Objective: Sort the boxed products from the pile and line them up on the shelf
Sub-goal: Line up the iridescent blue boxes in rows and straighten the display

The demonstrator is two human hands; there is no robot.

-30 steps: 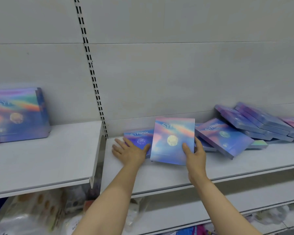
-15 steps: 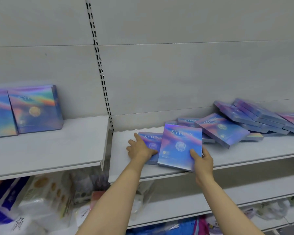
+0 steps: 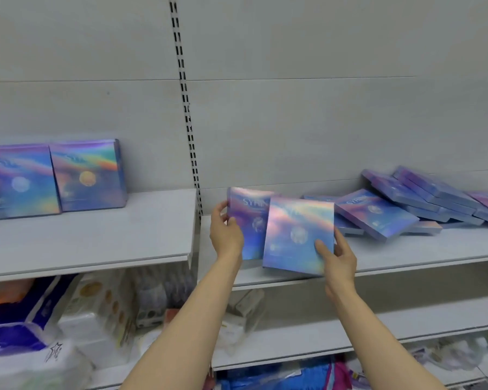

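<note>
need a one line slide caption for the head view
Left hand and right hand each lift an iridescent box, left box and right box, beside the pile on the shelf.

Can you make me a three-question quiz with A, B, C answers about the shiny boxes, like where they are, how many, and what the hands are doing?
1. Where is the messy pile of boxes?
A. On the right shelf
B. On the floor
C. In a basket

2. How many boxes stand upright on the left shelf in clear view?
A. Two
B. Five
C. None

3. What is the right hand doing?
A. Resting flat on the shelf
B. Gripping a box
C. Pointing at the wall

Answers:
1. A, the boxes lie tumbled over each other on the right shelf.
2. A, a moon box and an orange-sun box stand side by side there; the frame edge may hide more.
3. B, its fingers clamp the front box, while the left hand holds the box behind.
</note>
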